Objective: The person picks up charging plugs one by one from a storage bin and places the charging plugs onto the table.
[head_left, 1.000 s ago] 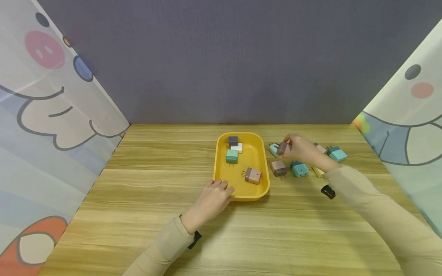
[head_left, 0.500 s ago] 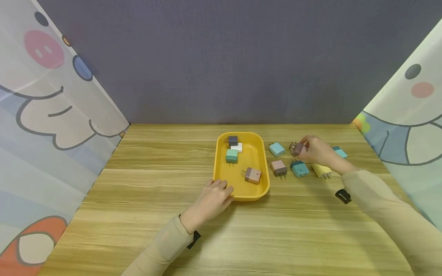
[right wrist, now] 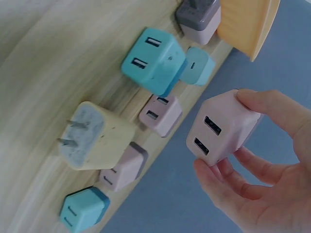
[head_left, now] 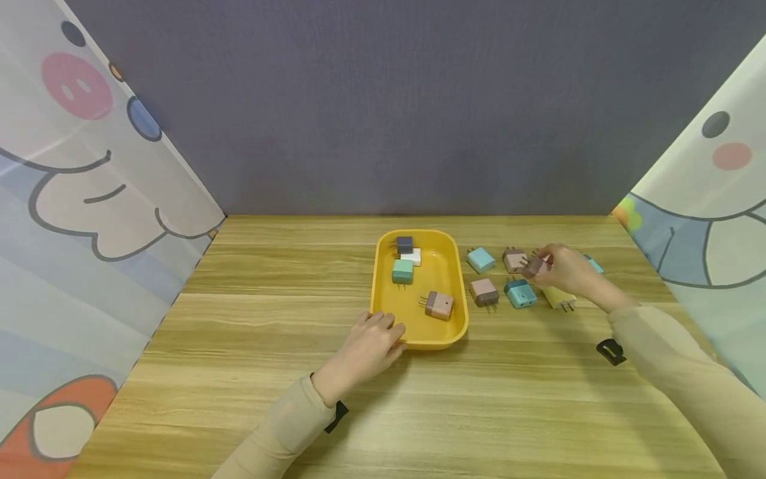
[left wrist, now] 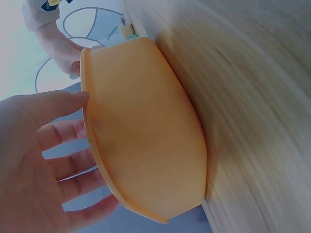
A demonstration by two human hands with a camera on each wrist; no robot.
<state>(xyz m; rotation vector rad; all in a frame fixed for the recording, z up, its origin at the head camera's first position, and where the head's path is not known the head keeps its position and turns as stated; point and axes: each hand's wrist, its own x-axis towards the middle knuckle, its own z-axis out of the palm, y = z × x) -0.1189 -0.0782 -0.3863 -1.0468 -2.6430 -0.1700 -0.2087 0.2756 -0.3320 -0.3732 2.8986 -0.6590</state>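
Note:
A pink and brown USB wall charger (right wrist: pixel 223 126), its two ports facing the wrist camera, is pinched between the thumb and fingers of my right hand (head_left: pixel 565 271). It is held above the row of chargers on the table. My left hand (head_left: pixel 370 342) grips the near left corner of a yellow tray (head_left: pixel 419 342), thumb outside the rim and fingers over it. Inside the tray lie a dark charger (head_left: pixel 404 245), a white one (head_left: pixel 411 256), a mint green one (head_left: pixel 402 271) and a pink one (head_left: pixel 439 305).
Right of the tray are a light blue charger (head_left: pixel 481 259), pink ones (head_left: pixel 484 291) (head_left: pixel 513 260), a teal one (head_left: pixel 520 293) and a yellow one (head_left: pixel 558 298). Another pink charger (right wrist: pixel 122 167) and a blue one (right wrist: pixel 83 208) are partly hidden by my right hand in the head view.
My right hand has moved right, carrying the pink charger from beside the tray to over the farther chargers. My left hand and the tray have stayed still.

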